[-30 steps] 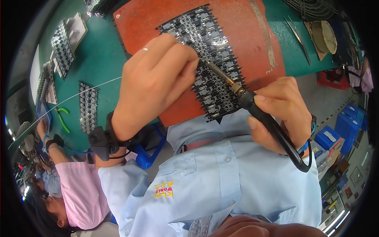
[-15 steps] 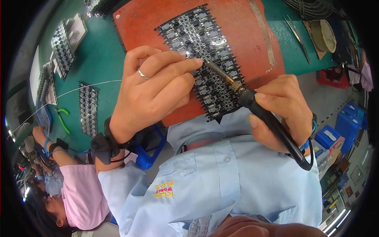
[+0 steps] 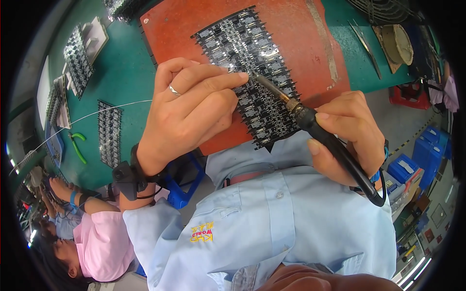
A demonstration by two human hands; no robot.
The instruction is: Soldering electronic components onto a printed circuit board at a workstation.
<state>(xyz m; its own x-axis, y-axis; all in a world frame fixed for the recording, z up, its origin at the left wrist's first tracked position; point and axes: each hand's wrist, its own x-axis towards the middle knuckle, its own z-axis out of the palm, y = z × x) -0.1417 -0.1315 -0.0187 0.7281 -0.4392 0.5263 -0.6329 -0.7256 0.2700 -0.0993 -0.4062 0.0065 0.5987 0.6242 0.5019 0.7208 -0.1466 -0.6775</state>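
A long black panel of small circuit boards (image 3: 242, 41) lies slantwise on the red-orange mat (image 3: 310, 63). My right hand (image 3: 357, 128) grips a black-handled soldering iron (image 3: 335, 148), its metal tip down near the middle of the panel. My left hand (image 3: 189, 109), with a ring on one finger, is closed in a pinch beside that tip. Thin silvery solder wire (image 3: 127, 103) runs in from the left and disappears behind this hand. The pinching fingertips hide the wire's end and the exact joint.
On the green table at left are another board panel (image 3: 109, 133), green-handled cutters (image 3: 77, 148) and racked panels (image 3: 77, 60). At right lie tweezers (image 3: 366, 48) beside a round container (image 3: 398, 43). A co-worker's pink sleeve (image 3: 104, 237) is at lower left.
My hands and the iron have shifted only slightly, with the tip still by the pinched fingers. At left, the co-worker's arm has moved down.
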